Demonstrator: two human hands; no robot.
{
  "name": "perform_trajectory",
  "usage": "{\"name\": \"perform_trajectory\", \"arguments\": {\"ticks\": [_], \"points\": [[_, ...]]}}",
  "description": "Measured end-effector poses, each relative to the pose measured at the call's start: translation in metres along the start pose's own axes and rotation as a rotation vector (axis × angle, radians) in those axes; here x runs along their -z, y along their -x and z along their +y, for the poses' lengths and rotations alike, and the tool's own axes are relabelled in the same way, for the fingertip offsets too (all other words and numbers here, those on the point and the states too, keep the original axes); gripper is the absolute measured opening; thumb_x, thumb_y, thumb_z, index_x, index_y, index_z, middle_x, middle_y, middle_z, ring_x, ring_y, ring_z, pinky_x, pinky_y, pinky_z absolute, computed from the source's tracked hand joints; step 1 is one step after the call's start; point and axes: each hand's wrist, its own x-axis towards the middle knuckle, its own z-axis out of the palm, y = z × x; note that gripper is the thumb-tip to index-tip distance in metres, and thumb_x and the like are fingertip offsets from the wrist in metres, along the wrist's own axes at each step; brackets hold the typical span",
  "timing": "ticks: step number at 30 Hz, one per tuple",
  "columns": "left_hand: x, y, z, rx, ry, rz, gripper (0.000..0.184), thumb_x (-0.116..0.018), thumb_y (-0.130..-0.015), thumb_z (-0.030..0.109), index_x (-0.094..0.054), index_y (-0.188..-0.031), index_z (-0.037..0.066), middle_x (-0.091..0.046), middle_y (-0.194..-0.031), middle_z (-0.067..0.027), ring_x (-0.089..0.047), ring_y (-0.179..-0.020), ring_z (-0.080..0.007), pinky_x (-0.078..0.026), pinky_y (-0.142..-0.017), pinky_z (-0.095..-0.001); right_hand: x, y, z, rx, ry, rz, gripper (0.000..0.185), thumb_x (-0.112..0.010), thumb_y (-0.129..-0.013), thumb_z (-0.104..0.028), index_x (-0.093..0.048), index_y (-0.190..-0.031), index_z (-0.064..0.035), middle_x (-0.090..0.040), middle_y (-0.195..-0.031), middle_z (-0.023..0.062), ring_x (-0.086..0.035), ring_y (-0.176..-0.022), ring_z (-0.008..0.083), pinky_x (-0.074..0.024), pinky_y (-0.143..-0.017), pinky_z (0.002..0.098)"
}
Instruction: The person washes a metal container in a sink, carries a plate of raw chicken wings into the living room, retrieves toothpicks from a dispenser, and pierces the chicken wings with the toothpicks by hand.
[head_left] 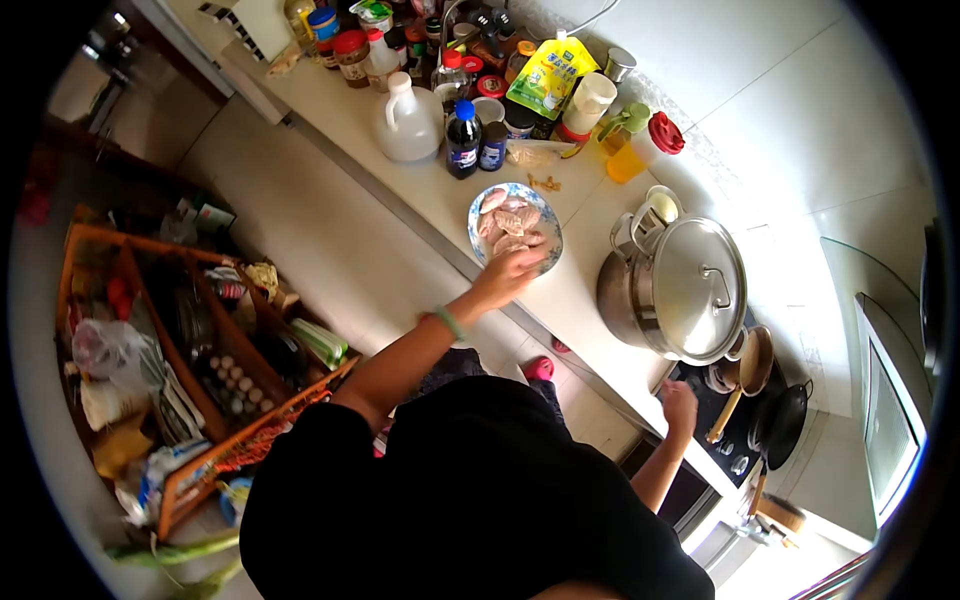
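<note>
My left hand (512, 275), with a green bangle on its wrist, reaches over the near rim of a blue-and-white patterned plate (555, 222). Its fingers are stretched out beside several raw, pale chicken wings (512, 222) on the plate. Whether the fingertips touch a wing or only the rim, I cannot tell. Over the front edge of the stove, my right hand (680, 408) is curled closed, and nothing shows in it. A wooden-handled pan (755, 362) is nearest to it.
A large lidded steel pot (640, 300) stands right of the plate. Behind are a white jug (408, 130), a dark blue-capped bottle (463, 142), a yellow pouch (552, 78) and a red-lidded pitcher (645, 150). A wooden crate (215, 450) of groceries is on the left.
</note>
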Motion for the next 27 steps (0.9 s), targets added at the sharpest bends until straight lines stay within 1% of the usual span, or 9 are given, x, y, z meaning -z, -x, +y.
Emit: {"name": "perform_trajectory", "arguments": {"ticks": [3,4,5,11,15,20,22,25,27], "points": [[0.090,0.067,-0.049,0.086,-0.340,0.139,0.021,-0.054,-0.085,0.010,-0.058,-0.104,0.003,-0.063,-0.081,-0.0060,-0.061,-0.071,-0.0120,-0.050,-0.061,-0.0263,-0.045,0.009,-0.066,0.157,-0.146,-0.305,0.039,-0.058,-0.082,-0.038,-0.063,-0.098,-0.0023,-0.064,-0.090,0.0184,-0.061,-0.087,0.0347,-0.0467,-0.076,0.0391],[0.120,0.086,-0.072,0.013,-0.578,0.217,0.021,-0.056,-0.082,0.011,-0.060,-0.102,0.004,-0.063,-0.079,-0.0083,-0.061,-0.071,-0.0130,-0.050,-0.061,-0.0278,-0.046,0.014,-0.102,0.259,-0.117,-0.343,0.042,-0.060,-0.082,-0.038,-0.062,-0.102,-0.0022,-0.064,-0.094,0.0195,-0.060,-0.090,0.0343,-0.0464,-0.078,0.0382],[0.143,0.102,-0.065,0.151,-0.585,0.255,0.023,-0.055,-0.077,0.011,-0.062,-0.099,0.008,-0.065,-0.085,-0.0131,-0.064,-0.079,-0.0258,-0.050,-0.070,-0.0337,-0.038,0.023,-0.137,0.274,-0.167,-0.355,0.041,-0.060,-0.082,-0.037,-0.061,-0.104,-0.0028,-0.064,-0.095,0.0195,-0.060,-0.091,0.0342,-0.0460,-0.079,0.0377],[0.235,0.128,-0.083,0.333,-0.478,0.404,0.017,-0.059,-0.078,0.012,-0.064,-0.094,0.007,-0.065,-0.080,-0.0096,-0.062,-0.072,-0.0200,-0.049,-0.067,-0.0307,-0.024,0.023,-0.237,0.647,-0.448,-0.169,0.031,-0.065,-0.079,-0.024,-0.060,-0.104,-0.0059,-0.064,-0.094,0.0172,-0.059,-0.089,0.0340,-0.0442,-0.081,0.0397],[0.224,0.113,0.036,-0.068,-0.112,0.824,0.013,-0.066,-0.080,0.012,-0.066,-0.087,0.002,-0.061,-0.077,0.0001,-0.051,-0.065,-0.0075,-0.042,-0.061,-0.0205,0.029,0.033,-0.275,0.672,-0.606,0.306,0.022,-0.073,-0.068,-0.006,-0.066,-0.089,-0.0052,-0.062,-0.077,0.0091,-0.058,-0.068,0.0202,-0.0469,-0.062,0.0304],[0.189,0.133,0.263,-0.825,-0.216,1.039,0.016,-0.058,-0.079,-0.002,-0.061,-0.094,-0.006,-0.063,-0.085,-0.0090,-0.054,-0.073,-0.0151,-0.044,-0.069,-0.0257,0.160,0.099,-0.283,0.594,-0.919,0.681,0.020,-0.071,-0.068,0.001,-0.067,-0.087,-0.0021,-0.063,-0.074,0.0050,-0.055,-0.062,0.0081,-0.0460,-0.055,0.0238],[0.182,0.149,0.317,-1.199,-0.382,0.892,0.022,-0.055,-0.085,0.012,-0.059,-0.095,-0.007,-0.058,-0.076,-0.0072,-0.047,-0.069,-0.0171,-0.038,-0.066,-0.0299,0.194,0.128,-0.274,0.876,-1.090,1.017,0.010,-0.064,-0.075,0.001,-0.066,-0.085,0.0001,-0.065,-0.076,0.0068,-0.058,-0.064,0.0099,-0.0471,-0.059,0.0216],[0.151,0.162,0.373,-1.464,-0.174,0.669,0.020,-0.056,-0.082,0.031,-0.062,-0.085,0.013,-0.044,-0.063,0.0045,-0.038,-0.072,-0.0143,-0.027,-0.068,-0.0292,0.227,0.147,-0.240,1.202,-1.014,1.425,0.013,-0.050,-0.082,-0.002,-0.062,-0.077,-0.0029,-0.059,-0.067,0.0089,-0.058,-0.067,0.0163,-0.0467,-0.061,0.0243],[0.131,0.165,0.400,-1.541,-0.087,0.776,0.016,-0.060,-0.077,0.036,-0.063,-0.075,0.021,-0.038,-0.059,0.0085,-0.036,-0.074,-0.0115,-0.024,-0.069,-0.0281,0.240,0.161,-0.232,1.223,-1.028,1.587,0.019,-0.047,-0.083,-0.005,-0.059,-0.069,-0.0059,-0.054,-0.059,0.0068,-0.054,-0.062,0.0157,-0.0429,-0.057,0.0241]]}}
